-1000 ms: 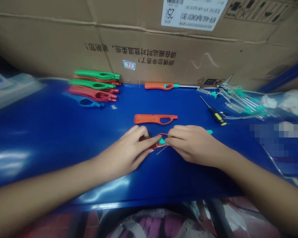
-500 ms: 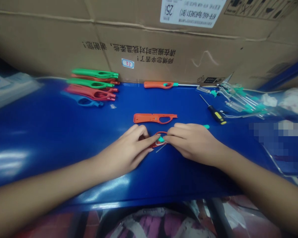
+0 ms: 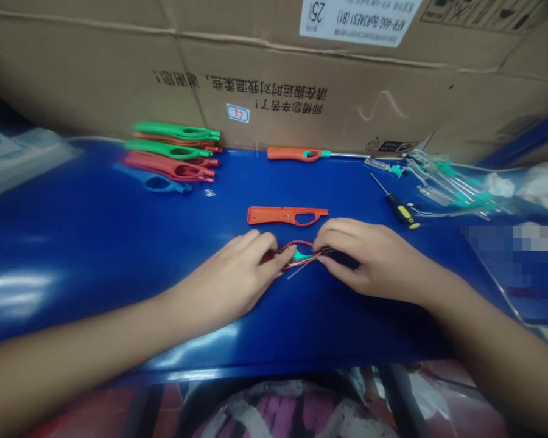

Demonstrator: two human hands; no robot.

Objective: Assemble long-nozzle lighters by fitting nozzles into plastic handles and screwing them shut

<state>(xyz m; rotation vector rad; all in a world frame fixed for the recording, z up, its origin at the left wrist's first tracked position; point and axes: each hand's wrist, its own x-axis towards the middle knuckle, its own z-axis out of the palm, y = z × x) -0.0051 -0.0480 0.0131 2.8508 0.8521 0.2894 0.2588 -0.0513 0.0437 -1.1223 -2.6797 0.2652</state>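
Both hands meet at the middle of the bench [image 3: 95,243] over a red shell [image 3: 307,246] that lies flat there. The left hand [image 3: 237,274], fingers half curled, grips its near end, apparently to keep it from sliding. The right hand [image 3: 369,258] pinches the other end with its fingertips beside the teal trigger [image 3: 299,255]. A matching orange shell [image 3: 285,215] lies just behind, within easy reach.

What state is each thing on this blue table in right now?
Shell: open, teal trigger inside.
Left hand: pressing the shell down.
Right hand: pinching the shell's other end.
Spare shell: lying flat, untouched.
Lighter: assembled, lying by the box.
Screwdriver: lying idle.
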